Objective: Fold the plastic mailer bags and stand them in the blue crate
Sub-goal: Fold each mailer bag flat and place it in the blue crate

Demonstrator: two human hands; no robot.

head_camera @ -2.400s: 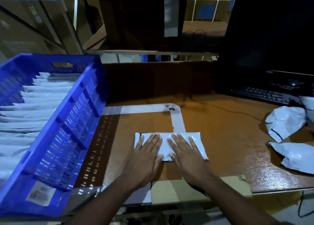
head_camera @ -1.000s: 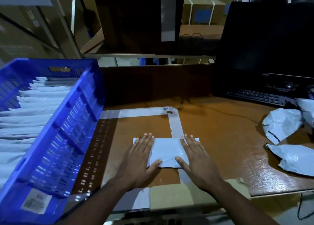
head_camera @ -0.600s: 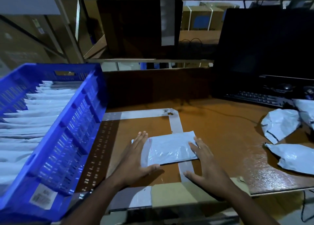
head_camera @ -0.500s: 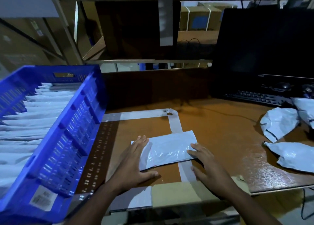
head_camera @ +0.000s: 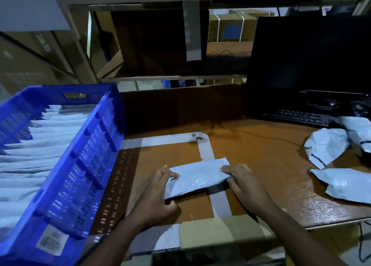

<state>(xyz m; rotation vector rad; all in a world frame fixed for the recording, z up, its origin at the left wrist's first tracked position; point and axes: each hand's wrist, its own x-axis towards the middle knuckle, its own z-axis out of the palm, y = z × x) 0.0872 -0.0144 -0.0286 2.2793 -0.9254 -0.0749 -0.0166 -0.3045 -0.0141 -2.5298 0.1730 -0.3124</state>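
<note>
Folded mailer (head_camera: 197, 178) (in 2 hands)

A folded, pale grey plastic mailer bag (head_camera: 197, 178) is tilted, its near edge raised off the bench, held at both short ends. The blue slatted plastic crate (head_camera: 80, 165) sits at the left, packed with a row of folded grey bags (head_camera: 38, 151) standing on edge. Three unfolded, crumpled grey mailers (head_camera: 326, 147) lie at the right.

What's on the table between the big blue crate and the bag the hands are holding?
In the head view, nothing stands between the blue crate and the folded mailer bag: only brown table, a dark dotted strip and the left hand gripping the bag.
</note>
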